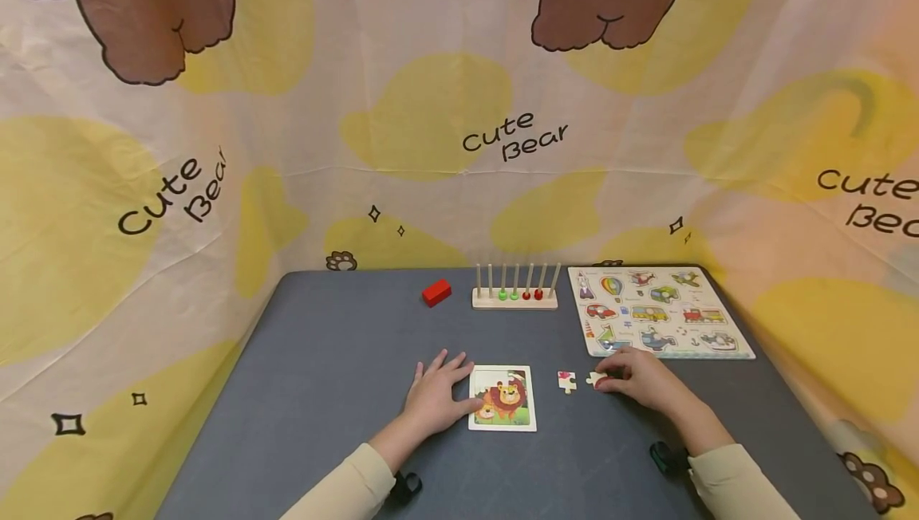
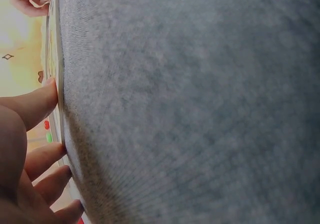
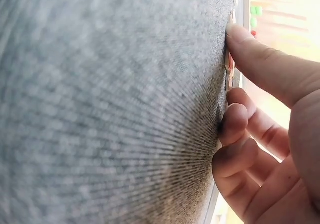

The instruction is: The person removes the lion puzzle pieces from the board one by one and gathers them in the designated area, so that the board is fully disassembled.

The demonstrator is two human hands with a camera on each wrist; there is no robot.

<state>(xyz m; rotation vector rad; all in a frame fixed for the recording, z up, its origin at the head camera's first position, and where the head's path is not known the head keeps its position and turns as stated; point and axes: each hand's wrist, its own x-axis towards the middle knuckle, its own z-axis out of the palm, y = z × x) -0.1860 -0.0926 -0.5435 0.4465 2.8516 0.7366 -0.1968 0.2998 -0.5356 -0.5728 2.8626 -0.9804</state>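
Note:
A small white-framed lion puzzle (image 1: pixel 506 402) lies on the table, with a pale bare patch in the upper left of its picture. My left hand (image 1: pixel 435 396) is beside it, fingers spread, its thumb resting on the puzzle's left part. To the right, my right hand (image 1: pixel 639 379) pinches a puzzle piece (image 1: pixel 594 379) between thumb and curled fingers, low at the tabletop. The right wrist view shows the thumb (image 3: pixel 250 44) on the piece's edge. Between the puzzle and that hand lies another loose piece (image 1: pixel 566 381), white with a pink patch.
Behind the right hand lies a vehicle peg board (image 1: pixel 649 336). A wooden peg rack (image 1: pixel 514 304) with green and red beads stands at the back, and left of it a red block (image 1: pixel 436 293). A printed cloth (image 1: pixel 431 105) hangs round the grey table (image 1: pixel 323 368).

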